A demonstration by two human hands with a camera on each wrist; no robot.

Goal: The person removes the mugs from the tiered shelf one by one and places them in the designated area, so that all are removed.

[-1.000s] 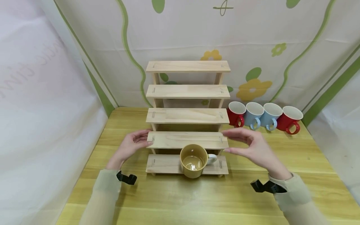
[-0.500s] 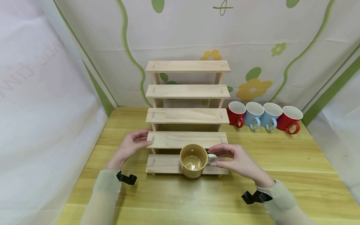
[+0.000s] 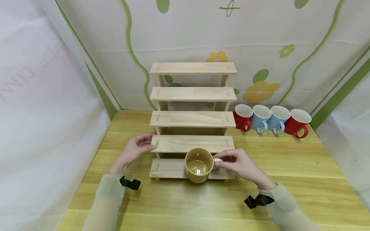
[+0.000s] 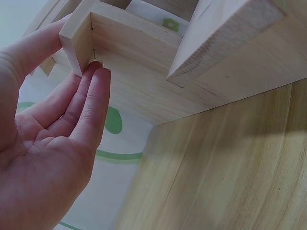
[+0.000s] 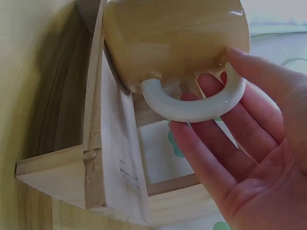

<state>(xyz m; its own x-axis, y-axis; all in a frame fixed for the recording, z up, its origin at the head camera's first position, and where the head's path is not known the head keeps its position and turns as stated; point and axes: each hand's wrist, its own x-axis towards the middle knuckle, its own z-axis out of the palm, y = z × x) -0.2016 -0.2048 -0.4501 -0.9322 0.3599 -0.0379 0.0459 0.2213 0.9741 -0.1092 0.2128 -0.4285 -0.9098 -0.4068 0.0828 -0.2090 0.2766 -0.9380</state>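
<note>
A tan mug with a white handle stands on the lowest step of a wooden stepped rack. Its handle points right, toward my right hand. In the right wrist view, the thumb of that hand presses the upper end of the handle while the fingers reach behind it. At the rack's left side, my left hand grips the end of the second step. The left wrist view shows this hand with its thumb on top of the board and its fingertips underneath.
To the right of the rack, two red mugs and two light blue mugs stand in a row at the back of the wooden table. A patterned cloth hangs behind, and white sheeting covers the left side.
My right hand has come from the rack's right end down and left to the mug's handle, and its fingers have closed there. The left hand and the mug stay put.
</note>
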